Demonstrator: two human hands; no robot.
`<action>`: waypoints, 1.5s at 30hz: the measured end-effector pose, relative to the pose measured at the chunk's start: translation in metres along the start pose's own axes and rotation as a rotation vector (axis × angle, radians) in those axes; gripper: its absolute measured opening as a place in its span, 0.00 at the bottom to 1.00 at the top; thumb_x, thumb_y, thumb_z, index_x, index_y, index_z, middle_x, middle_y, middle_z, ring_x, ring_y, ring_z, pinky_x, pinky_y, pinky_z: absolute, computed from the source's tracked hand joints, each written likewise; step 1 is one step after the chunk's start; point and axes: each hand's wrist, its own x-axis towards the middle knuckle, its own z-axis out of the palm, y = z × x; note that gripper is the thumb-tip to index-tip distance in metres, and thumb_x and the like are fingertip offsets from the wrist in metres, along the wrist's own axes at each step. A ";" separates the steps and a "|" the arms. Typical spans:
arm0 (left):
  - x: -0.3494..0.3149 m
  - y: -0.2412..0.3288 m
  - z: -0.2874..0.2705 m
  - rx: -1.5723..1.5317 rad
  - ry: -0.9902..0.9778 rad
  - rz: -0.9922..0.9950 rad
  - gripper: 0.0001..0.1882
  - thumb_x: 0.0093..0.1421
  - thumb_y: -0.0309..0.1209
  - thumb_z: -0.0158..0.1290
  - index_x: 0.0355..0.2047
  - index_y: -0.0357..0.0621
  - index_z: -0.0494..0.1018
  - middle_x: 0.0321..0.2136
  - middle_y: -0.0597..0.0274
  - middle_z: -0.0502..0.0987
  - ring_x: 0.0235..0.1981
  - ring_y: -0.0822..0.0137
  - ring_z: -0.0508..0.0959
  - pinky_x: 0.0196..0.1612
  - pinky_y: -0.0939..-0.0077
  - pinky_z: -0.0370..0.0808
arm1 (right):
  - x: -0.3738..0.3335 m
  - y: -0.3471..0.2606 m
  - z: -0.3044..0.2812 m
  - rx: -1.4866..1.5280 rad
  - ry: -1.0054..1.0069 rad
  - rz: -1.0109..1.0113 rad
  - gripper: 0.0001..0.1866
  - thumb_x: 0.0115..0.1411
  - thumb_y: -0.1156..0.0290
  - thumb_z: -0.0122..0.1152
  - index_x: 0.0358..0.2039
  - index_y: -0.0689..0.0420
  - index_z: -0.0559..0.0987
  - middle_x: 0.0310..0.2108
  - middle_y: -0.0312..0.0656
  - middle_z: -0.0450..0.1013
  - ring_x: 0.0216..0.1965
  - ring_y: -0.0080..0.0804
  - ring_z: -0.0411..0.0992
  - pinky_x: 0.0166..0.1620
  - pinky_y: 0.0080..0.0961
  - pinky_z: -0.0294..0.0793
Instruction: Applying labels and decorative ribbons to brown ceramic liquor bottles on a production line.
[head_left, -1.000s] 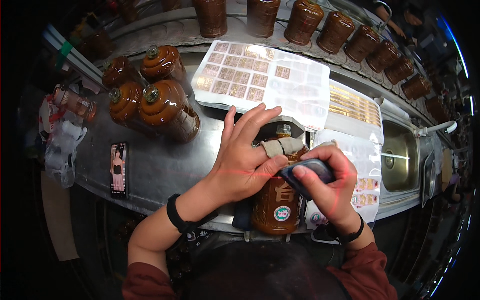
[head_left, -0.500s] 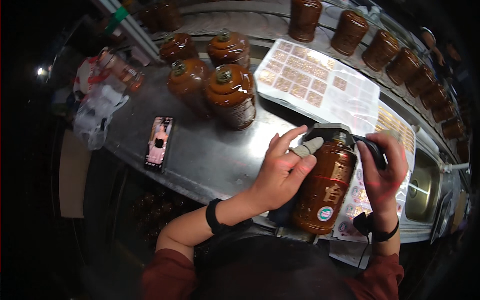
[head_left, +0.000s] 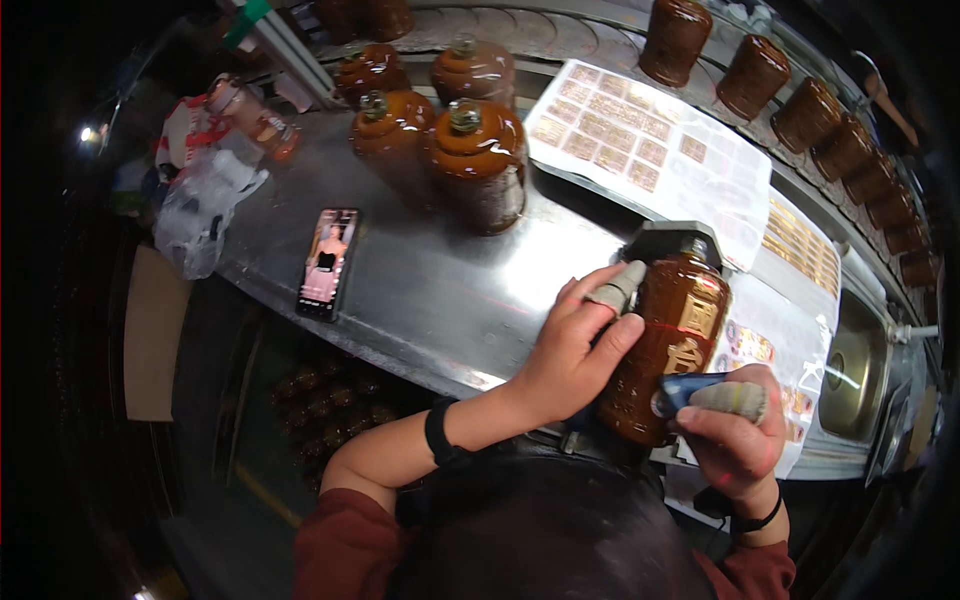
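Note:
A large amber-brown glass bottle (head_left: 665, 320) with gold lettering down its front lies tilted away from me, its clear neck at a black angular support (head_left: 655, 240). My left hand (head_left: 575, 350) grips its left side, with thumb and cloth-covered index finger against the glass. In my right hand (head_left: 735, 435), which wears a cloth finger cover, is a dark blue flat-ended tool (head_left: 690, 388) whose kind I cannot make out. Its end presses on the bottle's lower front, over the spot of a round sticker. Sheets of stickers (head_left: 750, 345) lie to the right of the bottle.
Several brown bottles (head_left: 475, 165) stand on the metal table (head_left: 420, 300), with more along the far shelf (head_left: 755, 78). A white sheet of gold stickers (head_left: 730, 205) lies beyond my hands. At left are a phone (head_left: 328, 262) and a plastic bag (head_left: 205, 205); at right, a sink (head_left: 855, 345).
My right hand has moved with the tool from beside the bottle's neck down to its lower front, covering the round sticker. My left hand's raised fingers have come down against the glass.

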 end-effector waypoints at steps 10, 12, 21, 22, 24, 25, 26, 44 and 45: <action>-0.017 -0.007 -0.019 0.010 -0.019 -0.147 0.23 0.69 0.28 0.48 0.62 0.29 0.67 0.60 0.48 0.68 0.58 0.64 0.71 0.60 0.70 0.69 | -0.052 0.054 -0.015 0.896 0.494 0.924 0.09 0.65 0.76 0.60 0.45 0.64 0.77 0.37 0.36 0.77 0.39 0.18 0.74 0.43 0.16 0.73; -0.018 -0.009 -0.020 -0.060 -0.026 -0.186 0.24 0.70 0.28 0.46 0.63 0.28 0.65 0.61 0.50 0.66 0.59 0.64 0.70 0.60 0.71 0.69 | -0.067 0.083 -0.025 1.044 0.543 0.983 0.08 0.65 0.74 0.58 0.43 0.63 0.77 0.35 0.34 0.76 0.36 0.16 0.74 0.42 0.15 0.73; -0.021 -0.012 -0.027 0.024 -0.029 -0.208 0.24 0.72 0.31 0.42 0.64 0.28 0.65 0.62 0.48 0.68 0.62 0.62 0.67 0.66 0.68 0.61 | -0.093 0.194 -0.055 0.178 0.423 1.054 0.11 0.60 0.69 0.64 0.33 0.66 0.83 0.23 0.31 0.75 0.25 0.13 0.67 0.29 0.17 0.66; -0.021 -0.013 -0.027 0.024 -0.030 -0.208 0.24 0.72 0.31 0.42 0.64 0.28 0.65 0.62 0.48 0.68 0.62 0.62 0.67 0.66 0.68 0.61 | -0.090 0.204 -0.057 0.025 0.352 1.012 0.11 0.58 0.69 0.63 0.36 0.63 0.84 0.22 0.34 0.75 0.24 0.17 0.69 0.30 0.19 0.68; -0.020 -0.016 -0.027 0.045 -0.032 -0.217 0.24 0.72 0.31 0.42 0.63 0.28 0.66 0.62 0.48 0.68 0.62 0.62 0.67 0.66 0.68 0.61 | -0.075 0.215 -0.057 -0.198 0.227 0.992 0.11 0.57 0.69 0.62 0.38 0.57 0.86 0.24 0.41 0.77 0.26 0.29 0.74 0.33 0.27 0.73; -0.019 -0.016 -0.027 0.045 -0.035 -0.217 0.24 0.72 0.31 0.42 0.63 0.28 0.66 0.62 0.48 0.68 0.62 0.62 0.67 0.66 0.68 0.61 | -0.069 0.224 -0.056 -0.199 0.228 0.995 0.11 0.57 0.69 0.62 0.38 0.57 0.86 0.24 0.41 0.77 0.26 0.29 0.74 0.33 0.27 0.73; -0.017 -0.015 -0.027 0.036 -0.036 -0.221 0.24 0.72 0.31 0.42 0.63 0.28 0.66 0.62 0.47 0.68 0.63 0.62 0.67 0.66 0.68 0.61 | -0.065 0.236 -0.054 -0.323 0.168 0.903 0.10 0.57 0.68 0.62 0.38 0.55 0.86 0.27 0.44 0.77 0.29 0.36 0.75 0.35 0.32 0.74; -0.009 -0.023 -0.031 0.019 -0.004 -0.251 0.24 0.72 0.30 0.42 0.62 0.26 0.66 0.62 0.47 0.69 0.64 0.61 0.67 0.68 0.66 0.58 | -0.032 0.277 -0.043 -0.500 -0.091 0.755 0.05 0.52 0.70 0.63 0.30 0.55 0.81 0.32 0.49 0.74 0.37 0.50 0.75 0.40 0.42 0.74; -0.009 -0.023 -0.031 0.019 -0.004 -0.252 0.24 0.72 0.30 0.42 0.62 0.26 0.65 0.62 0.47 0.69 0.64 0.61 0.67 0.68 0.66 0.58 | -0.032 0.279 -0.043 -0.480 -0.118 0.740 0.05 0.53 0.70 0.62 0.30 0.55 0.80 0.32 0.48 0.75 0.36 0.50 0.75 0.40 0.42 0.74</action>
